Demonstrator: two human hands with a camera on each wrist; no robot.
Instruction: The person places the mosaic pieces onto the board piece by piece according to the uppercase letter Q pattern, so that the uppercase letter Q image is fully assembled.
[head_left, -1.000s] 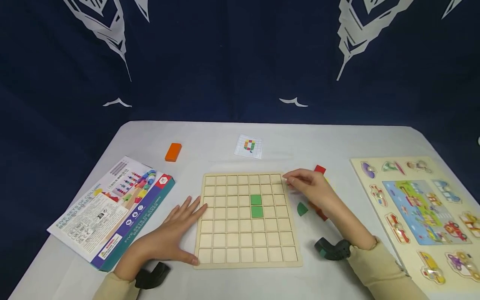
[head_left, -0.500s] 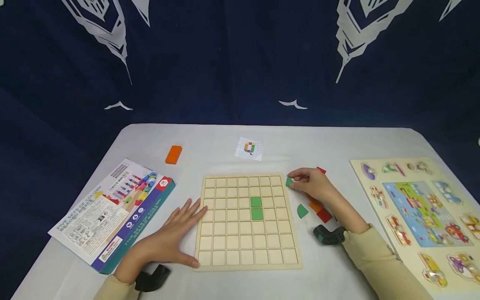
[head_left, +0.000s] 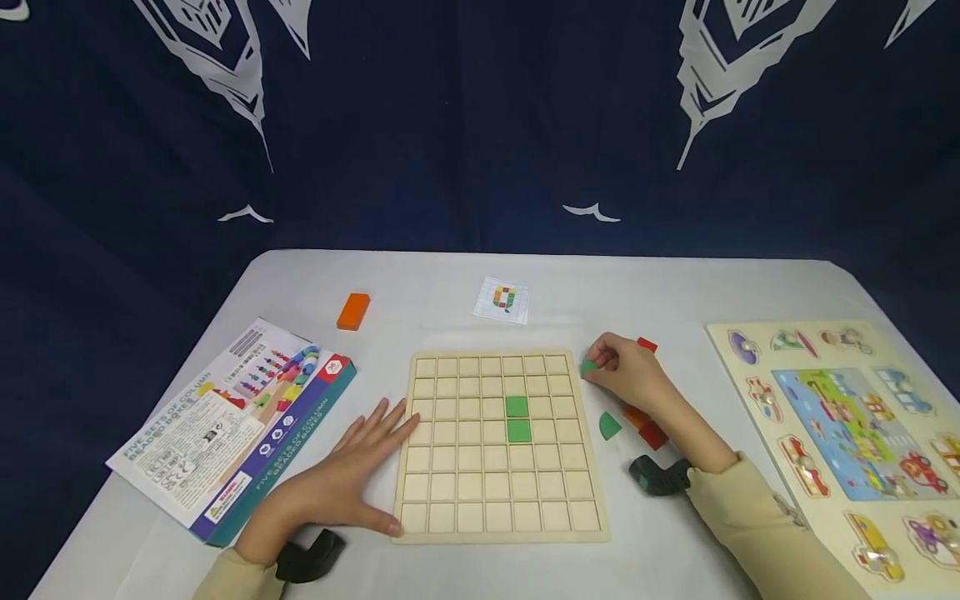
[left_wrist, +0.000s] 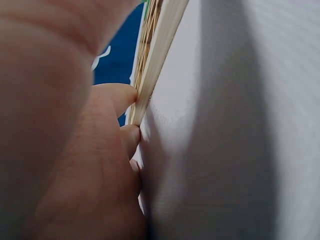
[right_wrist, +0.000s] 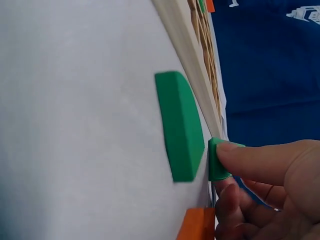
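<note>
Dark blue backdrop cloth point(head_left: 465, 125) with white feather print, behind a white-covered table point(head_left: 427, 283). Inset puzzle board point(head_left: 885, 518) on the right, cut off by the view edge; picture panel in the middle, vehicle and toy pieces seated around it. Column beaded box point(head_left: 217, 425) on the left, printed face up, inside can't be seen. Wooden grid board point(head_left: 468, 457) front centre, seven by seven compartments; two green squares point(head_left: 517, 418) sit in it, fifth column from left, third and fourth rows from the far edge.

Left hand point(head_left: 341, 479): fingers spread and mostly straight, fingers and thumb touching the grid board's left edge, gripping nothing. Right hand point(head_left: 628, 372): thumb and finger pinch a green piece point(head_left: 588, 367), just beside the grid board's right edge, near its far corner; shape partly covered.

Pattern card point(head_left: 502, 300) beyond the grid board, small multicoloured figure printed on it. Orange block point(head_left: 353, 311) far left on the table. Green quarter-circle point(head_left: 609, 425) flat on the table, right of the grid board; orange piece point(head_left: 637, 416), red piece point(head_left: 653, 435) just beside it, partly under the right forearm.
</note>
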